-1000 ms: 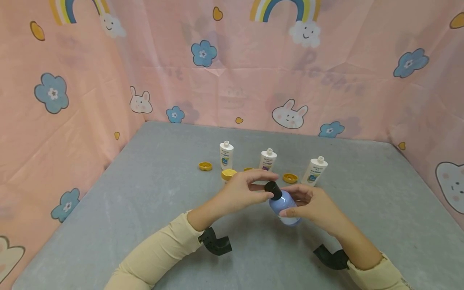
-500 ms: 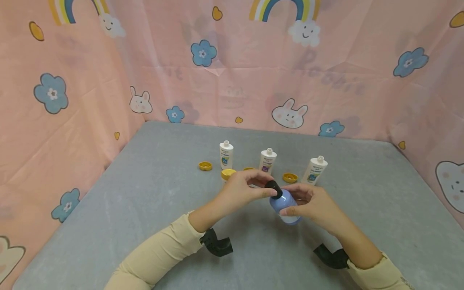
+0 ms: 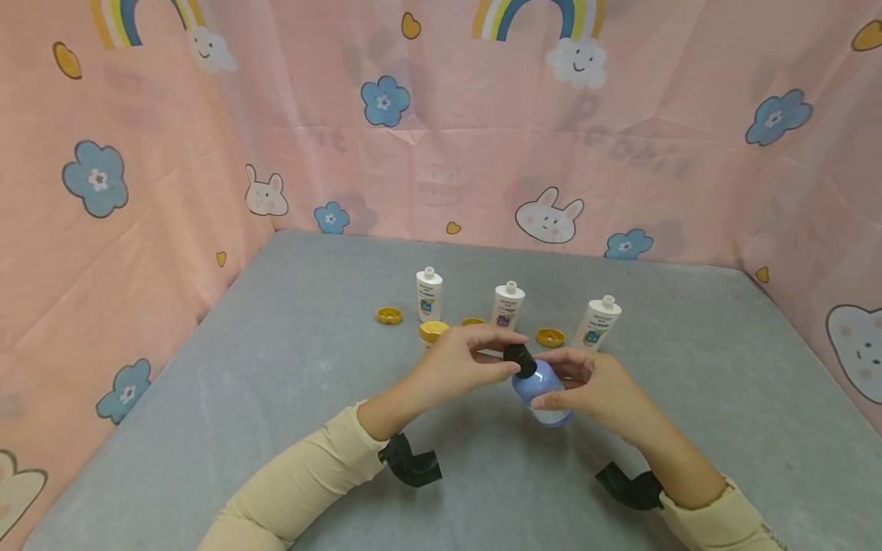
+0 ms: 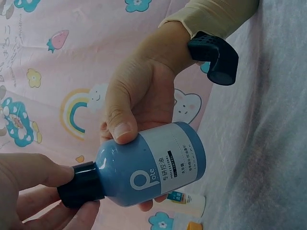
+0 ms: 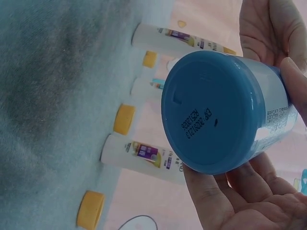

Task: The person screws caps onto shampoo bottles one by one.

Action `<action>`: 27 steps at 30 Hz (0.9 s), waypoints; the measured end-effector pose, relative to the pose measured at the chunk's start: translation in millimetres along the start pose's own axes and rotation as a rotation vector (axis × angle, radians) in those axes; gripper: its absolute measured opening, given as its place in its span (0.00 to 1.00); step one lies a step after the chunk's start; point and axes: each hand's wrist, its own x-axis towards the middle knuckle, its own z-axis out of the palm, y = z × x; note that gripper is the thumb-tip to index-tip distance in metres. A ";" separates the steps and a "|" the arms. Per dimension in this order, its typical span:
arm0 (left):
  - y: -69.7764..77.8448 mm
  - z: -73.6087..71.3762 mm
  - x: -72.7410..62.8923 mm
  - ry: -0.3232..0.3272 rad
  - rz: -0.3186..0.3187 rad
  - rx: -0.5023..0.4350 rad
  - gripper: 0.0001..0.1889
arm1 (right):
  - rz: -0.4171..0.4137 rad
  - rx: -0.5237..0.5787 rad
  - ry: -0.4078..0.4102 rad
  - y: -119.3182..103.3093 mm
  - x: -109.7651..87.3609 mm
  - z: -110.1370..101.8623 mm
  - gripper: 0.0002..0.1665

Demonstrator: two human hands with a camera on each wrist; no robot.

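Note:
A blue bottle [image 3: 540,385] with a white label and a black cap [image 3: 520,360] is held tilted over the table, its cap toward the left. My right hand [image 3: 596,390] grips the bottle's body, thumb on the near side and fingers behind. With thumb and fingers, my left hand [image 3: 458,363] pinches the cap, which sits on the bottle's neck in the left wrist view. The label there [image 4: 172,158] bears a round logo and dark print. In the right wrist view the bottle's base [image 5: 211,112] faces the camera and shows a printed date.
Behind the hands stand three uncapped white bottles, at left [image 3: 429,297], middle [image 3: 508,304] and right [image 3: 599,321]. Yellow caps [image 3: 389,315] lie among them on the grey table [image 3: 317,321]. A yellow-topped container [image 3: 434,330] is partly hidden by my left hand.
My left thumb and fingers have shifted on the black cap, the thumb moving forward over it and then back. The bottle and my right hand have hardly moved.

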 end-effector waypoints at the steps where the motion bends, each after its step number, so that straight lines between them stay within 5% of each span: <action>1: 0.0 0.0 0.1 -0.007 0.000 -0.007 0.19 | 0.000 0.000 0.001 0.0 0.1 -0.1 0.36; 12: 1.1 1.1 0.8 0.080 -0.104 -0.030 0.17 | 0.008 -0.003 0.005 0.3 0.2 0.2 0.36; 27: -0.6 2.5 1.5 0.064 -0.065 -0.027 0.15 | 0.000 0.015 -0.004 0.2 0.6 0.8 0.35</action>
